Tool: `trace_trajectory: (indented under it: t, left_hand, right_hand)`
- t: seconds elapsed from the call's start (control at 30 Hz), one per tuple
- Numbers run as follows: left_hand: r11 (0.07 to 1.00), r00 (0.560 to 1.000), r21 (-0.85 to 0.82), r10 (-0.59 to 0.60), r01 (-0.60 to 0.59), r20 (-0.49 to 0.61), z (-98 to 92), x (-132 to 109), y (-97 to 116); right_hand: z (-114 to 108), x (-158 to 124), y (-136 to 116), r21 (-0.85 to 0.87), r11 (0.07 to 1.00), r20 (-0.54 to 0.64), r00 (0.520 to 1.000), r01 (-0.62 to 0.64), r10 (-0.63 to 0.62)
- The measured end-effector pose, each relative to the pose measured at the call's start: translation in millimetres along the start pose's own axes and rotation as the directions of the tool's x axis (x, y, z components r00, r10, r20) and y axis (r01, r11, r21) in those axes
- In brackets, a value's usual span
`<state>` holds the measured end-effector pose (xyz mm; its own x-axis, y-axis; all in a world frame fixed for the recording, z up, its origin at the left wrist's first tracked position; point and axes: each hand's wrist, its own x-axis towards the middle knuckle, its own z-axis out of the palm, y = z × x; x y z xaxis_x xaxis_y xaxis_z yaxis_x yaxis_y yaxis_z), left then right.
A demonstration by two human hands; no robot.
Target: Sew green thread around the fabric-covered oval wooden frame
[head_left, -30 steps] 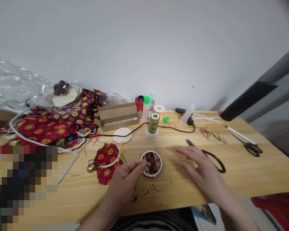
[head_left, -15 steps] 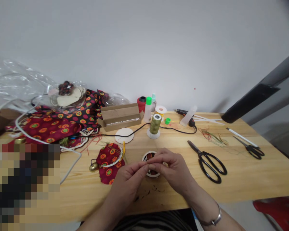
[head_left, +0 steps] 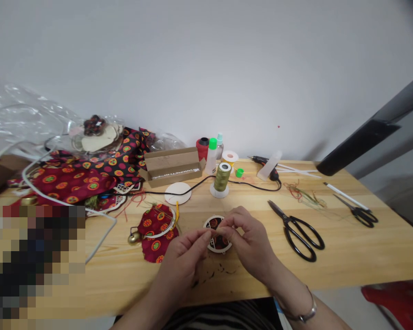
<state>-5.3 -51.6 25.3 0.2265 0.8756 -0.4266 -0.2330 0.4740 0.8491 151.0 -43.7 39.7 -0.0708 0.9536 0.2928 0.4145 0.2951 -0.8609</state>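
Both hands meet over a small round white frame (head_left: 219, 251) backed with dark patterned fabric, which lies on the table. My left hand (head_left: 187, 252) is closed in a pinch, thumb against forefinger. Facing it, my right hand (head_left: 249, 240) also pinches, its fingertips just apart from the left ones. Whatever is between the fingertips is too thin and small to make out. To the left of my hands lies a red patterned fabric piece (head_left: 156, 220) with a white curved edge, a yellow ribbon (head_left: 176, 214) and a brass bell (head_left: 134, 237).
Large black-handled scissors (head_left: 298, 233) lie to the right, smaller scissors (head_left: 359, 213) beyond. An olive thread spool (head_left: 222, 178), a green-capped bottle (head_left: 211, 158), an open cardboard box (head_left: 174, 174) and a glue gun (head_left: 261, 160) stand behind. Patterned fabric (head_left: 82, 181) and a white cable (head_left: 103, 213) fill the left.
My right fingertips have drawn slightly away from the left ones, showing more of the round frame. The things on the table have stayed put.
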Motion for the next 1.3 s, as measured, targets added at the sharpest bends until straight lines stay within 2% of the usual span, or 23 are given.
trace_trajectory:
  t: [0.17,0.3,0.43,0.57,0.63,0.73,0.9,1.17,1.3]
  left_hand:
    - [0.975,0.995,0.198,0.095,-0.098,0.024,0.8,-1,6]
    - [0.962,0.99,0.233,0.134,-0.143,0.052,1.4,0,8]
    - [0.98,0.99,0.173,0.111,-0.095,-0.085,1.0,1,6]
    - [0.995,0.983,0.049,0.09,-0.084,-0.158,0.0,2,4]
    - [0.993,0.978,0.051,0.115,-0.108,-0.175,-0.6,3,5]
    - [0.984,0.974,0.098,0.162,-0.147,-0.159,-1.7,3,6]
    - [0.982,0.974,0.106,0.171,-0.157,-0.147,-1.5,3,7]
    - [0.984,0.968,0.093,0.168,-0.153,-0.187,2.0,2,6]
    - [0.987,0.974,0.095,0.147,-0.133,-0.173,-2.3,5,1]
  right_hand:
    - [-1,0,-4,-0.043,0.999,0.011,1.0,0.025,-0.024]
    - [-2,0,-4,-0.052,0.998,0.007,0.999,0.043,-0.042]
    - [-8,-3,6,-0.184,0.983,-0.024,0.999,0.024,-0.029]
    - [-11,-14,13,-0.51,0.86,0.065,0.997,-0.001,0.04]
    - [-10,-20,13,-0.632,0.775,0.113,0.991,0.014,0.074]
    - [-8,-28,10,-0.73,0.68,0.143,0.988,0.067,0.056]
    - [-5,-33,16,-0.798,0.591,0.142,0.99,0.118,-0.006]
    - [4,-31,31,-0.821,0.536,0.122,0.978,0.194,-0.167]
    - [4,-31,31,-0.82,0.534,0.134,0.976,0.208,-0.174]
